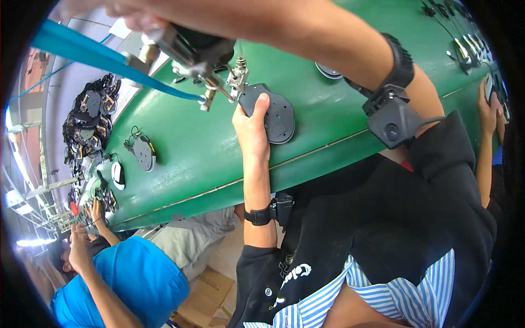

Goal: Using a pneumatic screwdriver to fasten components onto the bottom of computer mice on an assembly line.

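My left hand [251,130] is closed round a dark grey computer mouse [280,119], its flat underside with small holes turned up and the thumb lying across it. At the mouse's far left edge stands the metal tip of a screwdriver [205,71] with a blue air hose [117,60]; I cannot tell whether tip and mouse touch. My right arm reaches across the top of the view, and my right hand [136,15], cut off and blurred at the upper left, is wrapped round the tool's body. Its fingers are partly hidden.
On the green conveyor belt [191,126] lie a corded mouse [144,153], a white and black mouse [118,175] and part of another [328,71]. Mouse parts [90,112] are heaped at the left. Co-workers sit either side, one in a blue shirt [128,279].
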Motion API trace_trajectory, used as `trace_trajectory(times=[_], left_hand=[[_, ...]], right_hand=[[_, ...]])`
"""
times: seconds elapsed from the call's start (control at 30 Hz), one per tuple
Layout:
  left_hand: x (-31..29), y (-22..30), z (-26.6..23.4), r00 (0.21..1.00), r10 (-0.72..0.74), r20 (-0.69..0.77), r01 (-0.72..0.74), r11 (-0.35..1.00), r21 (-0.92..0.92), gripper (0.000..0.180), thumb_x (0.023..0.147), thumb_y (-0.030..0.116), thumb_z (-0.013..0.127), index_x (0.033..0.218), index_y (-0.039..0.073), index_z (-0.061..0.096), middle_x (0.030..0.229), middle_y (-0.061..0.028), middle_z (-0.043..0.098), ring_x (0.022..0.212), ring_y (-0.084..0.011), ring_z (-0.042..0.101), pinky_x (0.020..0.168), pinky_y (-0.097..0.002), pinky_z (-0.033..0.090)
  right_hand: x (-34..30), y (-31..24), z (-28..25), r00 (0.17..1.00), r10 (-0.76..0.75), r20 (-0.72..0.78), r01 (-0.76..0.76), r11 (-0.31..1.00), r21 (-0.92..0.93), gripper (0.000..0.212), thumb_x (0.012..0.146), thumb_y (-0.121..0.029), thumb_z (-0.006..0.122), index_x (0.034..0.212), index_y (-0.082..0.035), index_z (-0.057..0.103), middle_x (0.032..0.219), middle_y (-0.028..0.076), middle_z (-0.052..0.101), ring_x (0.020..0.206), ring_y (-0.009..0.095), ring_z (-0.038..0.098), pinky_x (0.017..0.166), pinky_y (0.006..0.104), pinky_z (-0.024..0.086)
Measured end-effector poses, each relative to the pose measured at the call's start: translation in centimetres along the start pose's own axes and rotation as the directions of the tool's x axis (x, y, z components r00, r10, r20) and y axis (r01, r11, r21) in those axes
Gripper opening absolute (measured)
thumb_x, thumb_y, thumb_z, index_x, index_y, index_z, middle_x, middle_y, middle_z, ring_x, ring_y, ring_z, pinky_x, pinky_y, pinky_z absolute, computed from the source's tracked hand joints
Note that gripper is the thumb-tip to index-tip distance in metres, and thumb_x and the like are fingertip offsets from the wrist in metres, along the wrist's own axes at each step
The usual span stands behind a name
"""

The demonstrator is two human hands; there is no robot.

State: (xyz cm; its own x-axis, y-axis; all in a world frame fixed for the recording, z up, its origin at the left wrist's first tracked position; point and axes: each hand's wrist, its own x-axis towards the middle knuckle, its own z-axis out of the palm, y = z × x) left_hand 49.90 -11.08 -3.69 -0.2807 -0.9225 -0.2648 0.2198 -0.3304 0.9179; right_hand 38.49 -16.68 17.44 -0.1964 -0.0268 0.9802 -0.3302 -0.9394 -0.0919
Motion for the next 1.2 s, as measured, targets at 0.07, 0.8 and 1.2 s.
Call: trace_trajectory(times=[0.07, 0.8, 1.2], left_hand=[[-0.1, 0.1, 0.1, 1.0, -0.018, -0.007, 0.018, 1.0, -0.008, 0.035, 0.085, 0.021, 0.073, 0.108, -0.003, 0.062, 0.094, -0.007, 0.066, 0.083, -0.0136, 0.063, 0.077, -0.0293, 0.052], [0.5, -0.1, 0.2, 0.998, 0.037, 0.054, -0.039, 0.998, 0.044, 0.03, 0.089, 0.02, 0.07, 0.109, 0.0, 0.061, 0.096, -0.0054, 0.064, 0.084, -0.013, 0.062, 0.078, -0.0284, 0.052], [0.9, -1.2, -1.1, 1.0, -0.013, 0.021, 0.019, 0.956, -0.294, 0.041, 0.103, 0.031, 0.04, 0.128, 0.0, 0.048, 0.119, -0.0185, 0.062, 0.102, -0.0368, 0.065, 0.09, -0.0544, 0.055]], right_hand=[[-1.4, -0.8, 0.4, 0.917, 0.4, 0.015, -0.377, 0.851, 0.366, 0.017, 0.086, -0.009, 0.061, 0.072, 0.001, 0.056, 0.06, 0.005, 0.055, 0.055, 0.013, 0.052, 0.053, 0.0305, 0.042], [-2.1, -1.3, -0.9, 0.961, 0.276, 0.021, -0.272, 0.927, 0.258, 0.016, 0.084, -0.007, 0.062, 0.075, 0.002, 0.054, 0.06, 0.005, 0.053, 0.056, 0.011, 0.047, 0.054, 0.0304, 0.04], [-0.3, -2.3, -1.5, 0.901, 0.399, 0.169, -0.388, 0.916, -0.097, 0.024, 0.08, -0.024, 0.064, 0.075, -0.001, 0.064, 0.056, 0.011, 0.057, 0.049, 0.025, 0.055, 0.052, 0.0347, 0.044]])
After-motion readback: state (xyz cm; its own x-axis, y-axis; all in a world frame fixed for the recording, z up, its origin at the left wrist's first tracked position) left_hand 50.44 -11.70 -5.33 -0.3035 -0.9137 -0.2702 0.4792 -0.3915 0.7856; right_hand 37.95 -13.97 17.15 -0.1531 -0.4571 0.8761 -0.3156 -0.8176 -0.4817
